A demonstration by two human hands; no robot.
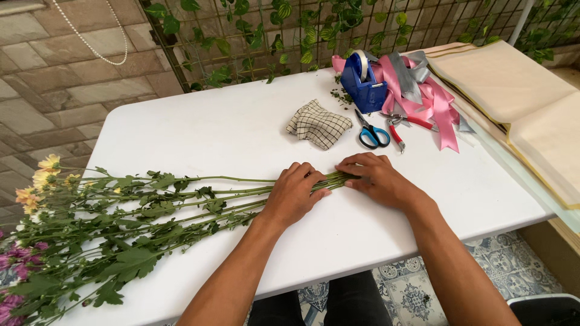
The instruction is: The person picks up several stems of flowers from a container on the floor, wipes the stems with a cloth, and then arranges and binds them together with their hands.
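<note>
A bunch of long green flower stems (199, 199) lies across the white table (229, 127), with yellow, orange and purple blooms (27, 241) hanging over the left edge. My left hand (296, 193) is wrapped around the stems near their cut ends. My right hand (374, 178) covers and pinches the stem tips just to its right. Both hands rest on the tabletop.
Behind the hands lie a checked cloth (318, 124), blue-handled scissors (370, 131), red-handled pruning shears (397, 125), a blue tape dispenser (362, 84) and pink and grey ribbons (429, 96). Cream wrapping paper sheets (519, 102) lie at the right. A vine-covered grid stands behind.
</note>
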